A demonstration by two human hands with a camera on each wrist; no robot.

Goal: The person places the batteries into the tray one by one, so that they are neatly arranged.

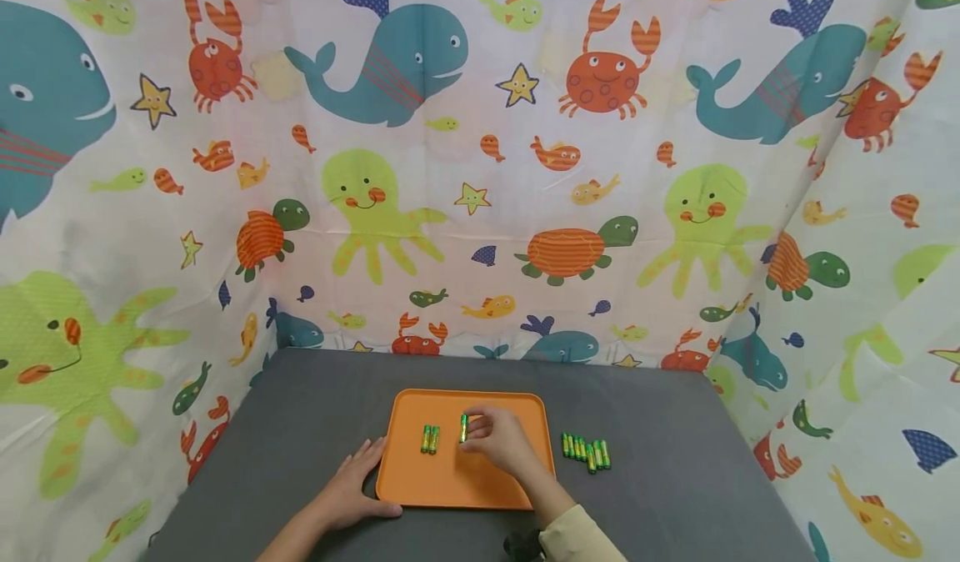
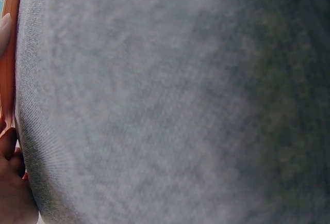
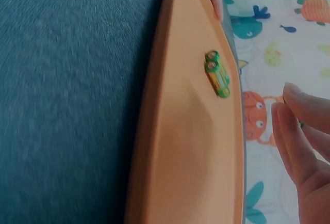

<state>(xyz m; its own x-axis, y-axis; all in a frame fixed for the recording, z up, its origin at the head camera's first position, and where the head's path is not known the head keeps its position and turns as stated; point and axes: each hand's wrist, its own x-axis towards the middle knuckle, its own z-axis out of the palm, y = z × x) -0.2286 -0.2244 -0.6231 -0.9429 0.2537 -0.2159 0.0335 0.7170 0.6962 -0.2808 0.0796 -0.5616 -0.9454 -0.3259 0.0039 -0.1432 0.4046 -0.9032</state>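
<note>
My right hand (image 1: 498, 439) pinches a small green-and-yellow battery (image 1: 463, 429) between thumb and fingertips, over the orange tray (image 1: 480, 489). In the right wrist view the fingers (image 3: 294, 136) hide nearly all of that battery. Two like batteries (image 1: 430, 439) lie side by side on the tray, left of the held one. At the tray's left edge rests my left hand (image 1: 352, 483), its fingers along the side and its thumb by the near left corner. The left wrist view catches only part of this hand (image 2: 15, 182) beside the tray rim (image 2: 9, 84).
On the dark grey table (image 1: 645, 512), right of the tray, several more batteries (image 1: 585, 449) lie in a loose row, one set slightly nearer. A curtain (image 1: 480, 162) printed with sea animals stands around the table's back and sides.
</note>
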